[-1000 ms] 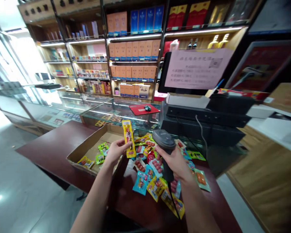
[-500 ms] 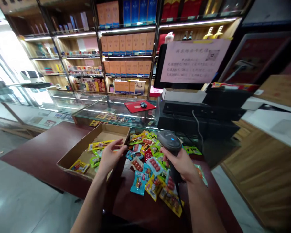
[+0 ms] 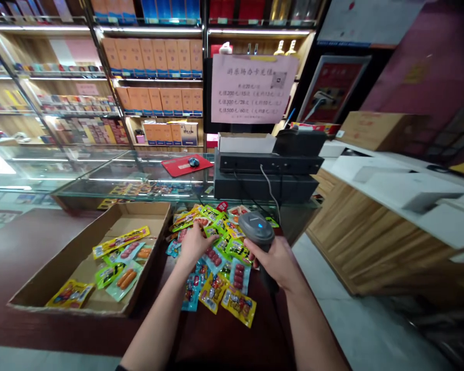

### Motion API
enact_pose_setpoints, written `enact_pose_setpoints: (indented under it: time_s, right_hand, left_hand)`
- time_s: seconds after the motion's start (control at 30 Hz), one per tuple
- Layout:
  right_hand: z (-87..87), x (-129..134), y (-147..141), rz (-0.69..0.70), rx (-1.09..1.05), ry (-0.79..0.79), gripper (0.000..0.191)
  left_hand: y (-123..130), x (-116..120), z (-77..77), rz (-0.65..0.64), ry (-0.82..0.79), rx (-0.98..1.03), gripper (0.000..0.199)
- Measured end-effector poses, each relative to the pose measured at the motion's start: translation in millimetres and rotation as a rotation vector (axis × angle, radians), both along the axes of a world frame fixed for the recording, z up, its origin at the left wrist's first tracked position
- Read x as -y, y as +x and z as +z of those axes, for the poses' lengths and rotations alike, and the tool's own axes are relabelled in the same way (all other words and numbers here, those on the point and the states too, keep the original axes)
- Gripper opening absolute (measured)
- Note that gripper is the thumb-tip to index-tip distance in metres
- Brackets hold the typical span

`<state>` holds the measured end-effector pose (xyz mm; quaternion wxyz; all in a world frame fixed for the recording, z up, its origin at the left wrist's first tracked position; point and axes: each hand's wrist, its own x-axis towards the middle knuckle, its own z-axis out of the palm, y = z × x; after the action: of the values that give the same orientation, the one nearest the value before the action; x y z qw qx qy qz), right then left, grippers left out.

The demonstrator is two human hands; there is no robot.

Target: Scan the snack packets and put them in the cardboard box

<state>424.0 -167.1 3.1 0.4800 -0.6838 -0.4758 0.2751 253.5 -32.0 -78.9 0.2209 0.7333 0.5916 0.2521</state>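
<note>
My right hand [image 3: 279,264] is wrapped round the handle of a dark grey barcode scanner [image 3: 256,226], which has a small blue light on top. My left hand [image 3: 195,242] is over a pile of snack packets [image 3: 216,257], thumb apart from the fingers; the fingertips touch or nearly touch the packets. Green, yellow, blue and clear wrappers make up the pile, some showing small sausages. To the left, a shallow cardboard box [image 3: 42,282] holds several packets, among them a long yellow one [image 3: 121,242] and a clear one with orange sausages [image 3: 126,280].
Pile and box stand on a dark red table [image 3: 7,257]. Behind it are a glass display counter [image 3: 112,178], a red mouse pad [image 3: 178,166] and a black till machine [image 3: 268,175] with a pink paper sign [image 3: 251,93]. A wooden cabinet [image 3: 355,232] stands at right.
My left hand has moved from the box's right edge onto the packet pile. The view has turned rightward. My right hand still holds the scanner above the pile's right side.
</note>
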Motion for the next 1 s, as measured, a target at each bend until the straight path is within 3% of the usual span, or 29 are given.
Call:
enact_pose_setpoints:
  time_s: [0.23,0.33,0.5,0.6,0.7,0.83,1.0]
  right_hand:
    - [-30.7,1,10,0.074,-0.091,0.038,0.028]
    - [-29.3,1,6,0.086,-0.110,0.040,0.027]
    - [-28.0,0,-4,0.106,-0.080,0.038,0.027]
    - [-30.6,-1,-11,0.130,-0.113,0.033,0.030]
    - [-23.8,-2,-21,0.149,-0.138,0.048,0.031]
    - [1.5,-4,-44,0.230,-0.164,0.039,0.026]
    - [19.2,-14,-71,0.404,-0.204,0.032,0.022]
  left_hand:
    - [9,3,-10.0,0.049,0.032,0.081,0.054]
    - [10,2,-16.0,0.059,0.044,0.207,0.049]
    - [3,-5,-18.8,0.050,0.023,0.345,0.021]
    - [-7,-11,-16.6,0.081,-0.027,0.518,0.023]
    - [-21,-16,-8.9,0.039,-0.148,0.818,0.031]
    - [-34,-19,14.2,-0.040,-0.333,1.193,0.038]
    - [-41,-22,39.6,-0.064,-0.436,1.368,0.034]
